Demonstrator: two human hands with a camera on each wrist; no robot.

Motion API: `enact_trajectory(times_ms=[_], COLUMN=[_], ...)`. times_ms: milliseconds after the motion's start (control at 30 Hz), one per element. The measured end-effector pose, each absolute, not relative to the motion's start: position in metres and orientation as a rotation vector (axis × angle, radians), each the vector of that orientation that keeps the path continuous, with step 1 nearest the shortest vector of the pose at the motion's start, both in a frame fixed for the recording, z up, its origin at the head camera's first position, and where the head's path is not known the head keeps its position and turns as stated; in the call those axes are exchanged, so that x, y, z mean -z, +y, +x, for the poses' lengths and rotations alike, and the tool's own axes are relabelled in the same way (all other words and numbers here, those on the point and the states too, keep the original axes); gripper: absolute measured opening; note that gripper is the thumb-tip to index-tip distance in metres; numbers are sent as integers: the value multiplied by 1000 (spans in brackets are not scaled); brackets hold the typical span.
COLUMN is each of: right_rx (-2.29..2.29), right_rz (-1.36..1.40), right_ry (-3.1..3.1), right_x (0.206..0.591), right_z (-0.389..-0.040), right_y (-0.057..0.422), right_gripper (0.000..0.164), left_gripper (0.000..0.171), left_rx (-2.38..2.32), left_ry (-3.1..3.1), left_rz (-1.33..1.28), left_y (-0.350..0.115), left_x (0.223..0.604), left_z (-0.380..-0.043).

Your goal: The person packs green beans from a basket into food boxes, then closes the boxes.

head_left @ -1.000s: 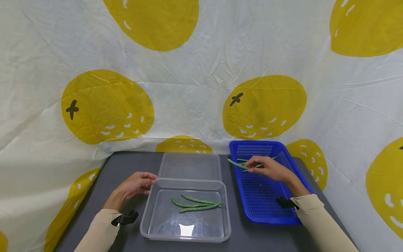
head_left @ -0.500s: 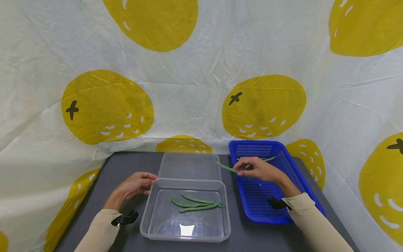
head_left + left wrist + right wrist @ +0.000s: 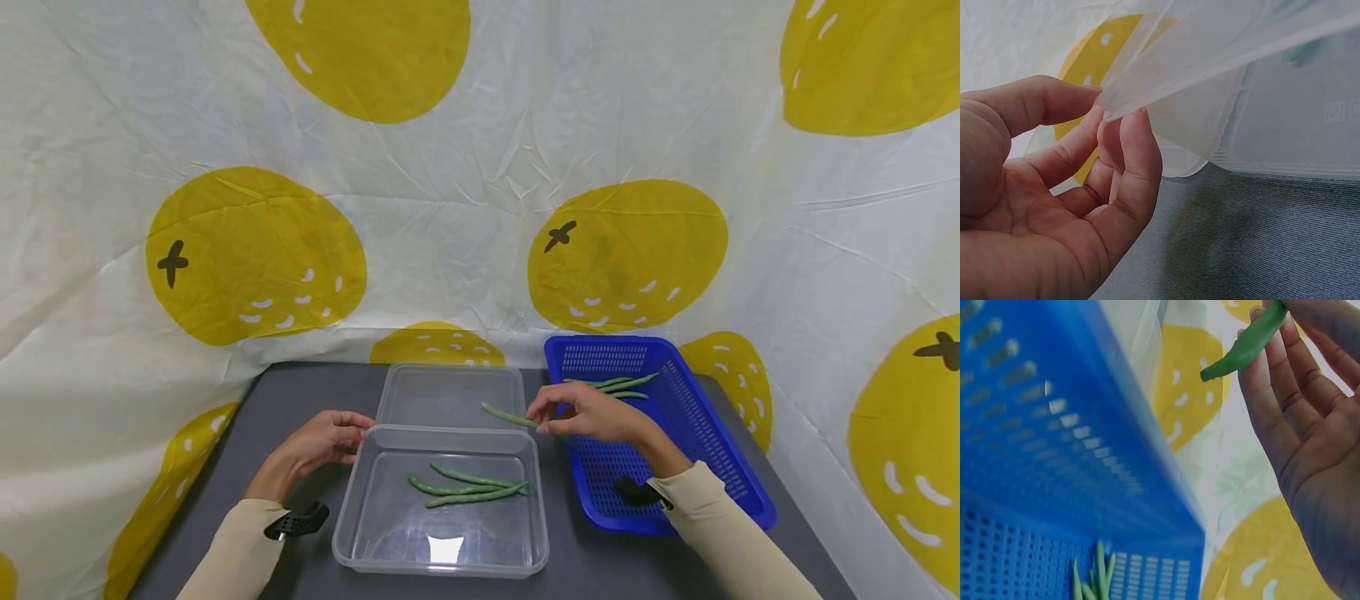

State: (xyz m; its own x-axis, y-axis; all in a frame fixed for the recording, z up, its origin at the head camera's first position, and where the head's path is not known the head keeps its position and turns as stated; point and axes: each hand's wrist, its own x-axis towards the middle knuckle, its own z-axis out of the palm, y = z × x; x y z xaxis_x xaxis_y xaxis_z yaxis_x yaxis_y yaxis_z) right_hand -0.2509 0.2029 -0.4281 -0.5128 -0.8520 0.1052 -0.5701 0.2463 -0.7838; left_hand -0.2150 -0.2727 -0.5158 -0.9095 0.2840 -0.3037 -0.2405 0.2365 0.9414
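My right hand (image 3: 592, 414) pinches a green bean (image 3: 504, 414) between thumb and fingertips, over the left edge of the blue basket (image 3: 705, 433). Close up in the right wrist view, one end of the held bean (image 3: 1244, 351) sticks out past the fingers. My left hand (image 3: 318, 442) holds the back left corner of a clear plastic container (image 3: 390, 533); in the left wrist view, thumb and fingers grip its rim (image 3: 1147, 94). Several green beans (image 3: 476, 492) lie on the container's floor. More green beans (image 3: 628, 385) rest at the far end of the basket, partly behind my right hand.
A clear lid (image 3: 453, 396) lies flat behind the container. Both containers stand on a dark grey table (image 3: 315, 387). A white cloth (image 3: 450, 250) with yellow fruit prints hangs close behind the table and along its sides.
My right hand has lifted the green bean from the others in the basket and carried it left, its tip now over the lid. The left hand and container have stayed put.
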Motion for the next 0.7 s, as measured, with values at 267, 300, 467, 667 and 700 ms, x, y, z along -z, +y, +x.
enact_trajectory(times_ms=[267, 300, 467, 667, 700], right_rx=[1126, 1123, 1112, 1099, 1096], right_rz=[-1337, -1335, -1366, -1404, -1409], right_ry=[2114, 2108, 2059, 2007, 2003], right_x=[430, 429, 430, 430, 430], right_z=[-243, -242, -237, -233, -232], right_y=[179, 176, 161, 148, 146], right_gripper=[20, 20, 20, 20, 20], left_gripper=[40, 40, 40, 38, 37], left_rx=[-1713, -1711, -1714, -1722, -1725], left_ry=[2097, 2098, 2096, 2089, 2086], left_rz=[30, 36, 32, 21, 19], left_y=[-271, -271, -272, -271, -271], left_x=[516, 516, 517, 516, 516], left_z=[-214, -214, -215, -216, -216])
